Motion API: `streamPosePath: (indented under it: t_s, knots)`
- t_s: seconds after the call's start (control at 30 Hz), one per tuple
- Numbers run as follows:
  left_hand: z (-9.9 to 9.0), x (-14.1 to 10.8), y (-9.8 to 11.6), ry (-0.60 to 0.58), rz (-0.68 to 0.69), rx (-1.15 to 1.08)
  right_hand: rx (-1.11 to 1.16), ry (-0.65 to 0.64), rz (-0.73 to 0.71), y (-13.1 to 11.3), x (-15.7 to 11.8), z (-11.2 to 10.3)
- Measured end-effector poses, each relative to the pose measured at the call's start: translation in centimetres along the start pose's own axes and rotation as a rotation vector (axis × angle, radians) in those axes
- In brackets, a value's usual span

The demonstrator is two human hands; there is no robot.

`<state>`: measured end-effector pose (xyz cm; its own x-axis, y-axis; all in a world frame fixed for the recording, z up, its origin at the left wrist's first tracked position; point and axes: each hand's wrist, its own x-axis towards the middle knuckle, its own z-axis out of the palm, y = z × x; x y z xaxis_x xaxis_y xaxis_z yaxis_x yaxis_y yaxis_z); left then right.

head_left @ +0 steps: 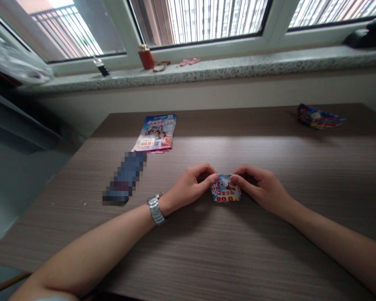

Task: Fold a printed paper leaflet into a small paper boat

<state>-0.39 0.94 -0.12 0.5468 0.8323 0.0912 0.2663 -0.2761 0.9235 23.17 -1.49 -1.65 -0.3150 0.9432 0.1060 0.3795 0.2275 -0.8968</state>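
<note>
Between my two hands is a small folded flyer [226, 189], blue with red lettering and a yellow strip at its lower edge. My left hand [198, 180], with a metal watch [156, 209] at its wrist, pinches the upper left corner between thumb and fingers. The upper right corner is pinched the same way by my right hand [256, 184]. Fingers behind the paper are partly hidden. A stack of similar flyers [156, 133] lies flat, up and to the left of my hands.
A blurred-out dark oblong object [124, 177] lies left of my left hand. Another folded flyer [319, 118] stands at the table's far right. Behind the wooden table [175, 251], a stone windowsill [238, 65] carries a red lighter-like object [146, 57] and a black clip [102, 67].
</note>
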Motion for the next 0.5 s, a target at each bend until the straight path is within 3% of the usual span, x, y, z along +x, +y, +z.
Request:
streamPosePath:
  t_s: [0.3, 0.5]
  knots:
    - [0.13, -0.15, 0.31, -0.089, -0.004, -0.019, -0.024, -0.083, -0.015, -0.47, -0.11, 0.23]
    - [0.1, -0.02, -0.06, -0.003, 0.002, -0.104, 0.111, -0.11, 0.057, -0.48, -0.01, 0.28]
